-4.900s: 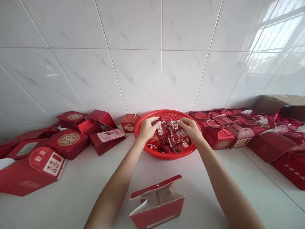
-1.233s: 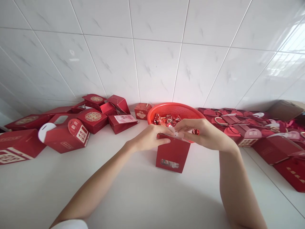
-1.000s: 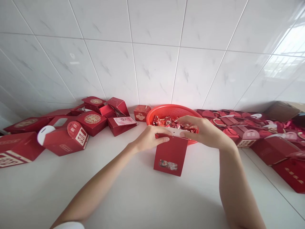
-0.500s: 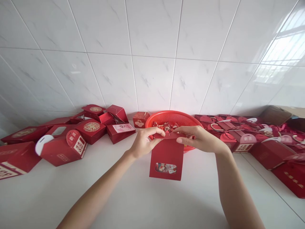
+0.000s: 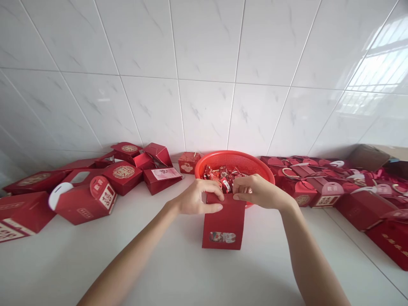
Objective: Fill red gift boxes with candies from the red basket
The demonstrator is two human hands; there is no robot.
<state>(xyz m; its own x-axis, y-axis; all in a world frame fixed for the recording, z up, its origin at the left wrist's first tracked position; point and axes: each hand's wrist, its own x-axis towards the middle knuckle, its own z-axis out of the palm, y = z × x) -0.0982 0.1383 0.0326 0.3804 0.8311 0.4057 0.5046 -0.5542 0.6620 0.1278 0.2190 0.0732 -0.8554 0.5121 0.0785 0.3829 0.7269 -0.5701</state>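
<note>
In the middle of the head view a red paper gift box stands upright, with a small clear window low on its front showing wrapped sweets inside. My left hand pinches its top edge from the left, thumb in front and fingers behind. From the right, my right hand grips the same top edge with curled fingers. Right behind the box is a red plastic basket, partly covered by my hands. Wrapped sweets lie in it.
Several red boxes lie on the left of the white table. A small red box is left of the basket. More red boxes crowd the right side, with a brown carton behind. A tiled wall closes the back.
The red box has come down slightly and sits more upright. Both hands have lowered with it, and more of the sweets in the basket show.
</note>
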